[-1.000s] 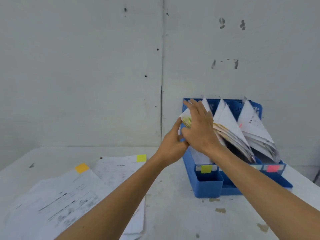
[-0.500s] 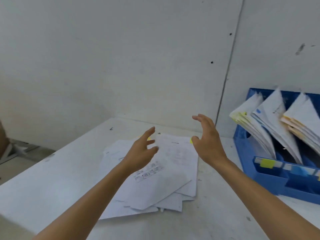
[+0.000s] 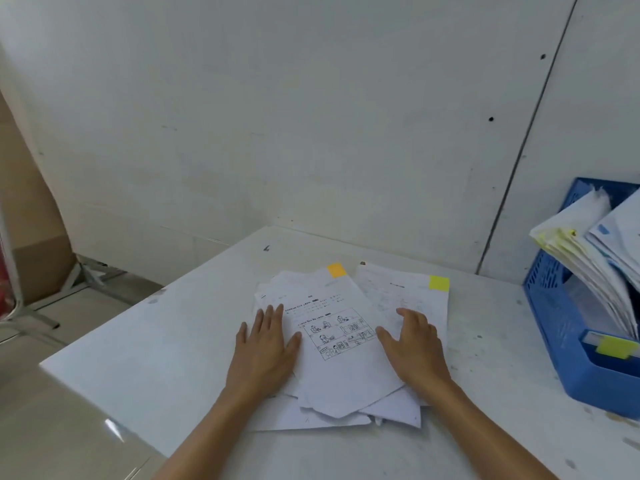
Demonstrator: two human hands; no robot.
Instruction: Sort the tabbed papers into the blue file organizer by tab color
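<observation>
A loose pile of white printed papers (image 3: 339, 368) lies on the white table in front of me. The top sheet carries an orange tab (image 3: 336, 270); a sheet beneath it to the right has a yellow tab (image 3: 438, 283). My left hand (image 3: 266, 344) rests flat on the pile's left side, fingers spread. Fingers slightly curled, my right hand (image 3: 414, 344) rests on the right side of the pile. Neither hand grips a sheet. The blue file organizer (image 3: 568, 334) stands at the right edge, with filed papers (image 3: 585, 258) leaning in it and a yellow label (image 3: 614, 347) on its front.
The white table (image 3: 166, 344) ends at a corner on the left, with floor below. A grey wall (image 3: 311, 116) stands close behind. A cardboard box (image 3: 34, 265) and metal legs are on the floor at far left.
Both hands left the organizer's papers, swung left, and came down onto the loose pile. My view turned left, so the organizer is now at the right edge.
</observation>
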